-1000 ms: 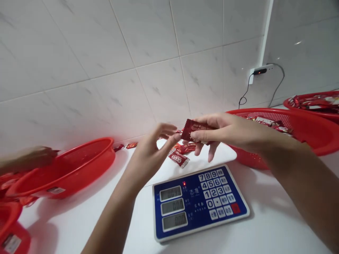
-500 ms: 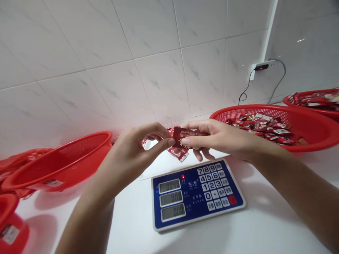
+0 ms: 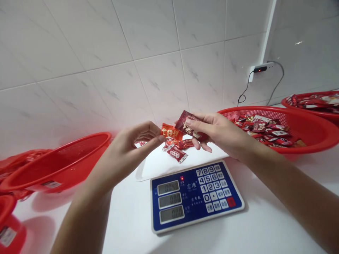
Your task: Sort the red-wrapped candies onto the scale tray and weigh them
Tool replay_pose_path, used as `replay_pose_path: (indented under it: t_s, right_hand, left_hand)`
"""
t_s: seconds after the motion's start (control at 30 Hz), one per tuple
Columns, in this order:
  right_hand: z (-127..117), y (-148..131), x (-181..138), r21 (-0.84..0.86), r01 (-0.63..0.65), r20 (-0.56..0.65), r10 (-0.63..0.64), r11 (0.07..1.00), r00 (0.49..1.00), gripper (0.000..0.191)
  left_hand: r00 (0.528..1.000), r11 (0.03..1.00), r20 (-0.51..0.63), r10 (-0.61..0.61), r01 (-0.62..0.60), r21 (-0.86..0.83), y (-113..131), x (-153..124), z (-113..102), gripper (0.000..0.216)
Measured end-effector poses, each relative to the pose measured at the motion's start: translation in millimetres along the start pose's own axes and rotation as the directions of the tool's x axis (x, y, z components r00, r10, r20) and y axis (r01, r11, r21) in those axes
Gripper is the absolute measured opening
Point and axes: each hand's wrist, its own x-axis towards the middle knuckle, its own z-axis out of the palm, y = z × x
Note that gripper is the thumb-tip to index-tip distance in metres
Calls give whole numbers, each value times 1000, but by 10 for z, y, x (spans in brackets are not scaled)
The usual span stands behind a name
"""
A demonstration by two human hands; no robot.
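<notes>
My left hand [image 3: 132, 146] pinches a small bright red candy packet [image 3: 171, 132] with gold lettering between thumb and fingers. Just to its right, my right hand [image 3: 219, 132] holds a dark red candy packet [image 3: 188, 127]. Both hands hover above the white pan [image 3: 159, 164] of a blue-faced electronic scale [image 3: 196, 195]. A few wrapped red candies [image 3: 177, 150] lie on the pan under the hands.
A red plastic basket [image 3: 302, 121] full of red candies stands at the right, another [image 3: 312, 102] behind it. Red baskets [image 3: 60, 162] stand at the left. A white tiled wall rises behind, with a socket and cable [image 3: 261, 68].
The left hand has taken a bright red packet from the right hand's bundle and drawn it slightly left. The right hand keeps the dark red packet. The hand at far left is gone.
</notes>
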Motion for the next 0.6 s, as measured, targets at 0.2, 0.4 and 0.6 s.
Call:
replay_pose_path:
  t_s: [0.2,0.4,0.6]
  right_hand:
    - [-5,43,44,42,-4,-47,6,999,999,17]
    - [0,111,57,2,23,34,-23,1000,999,16]
    - [-14,106,49,-81,4,-55,-8,997,998,19]
  left_hand:
    - [1000,997,4,3,-4,83,-36,29,-13,26]
    - [999,988,10,-37,35,148,-58,22,40,27]
    - [985,966,-56,164,-149,212,-100,23,116,24]
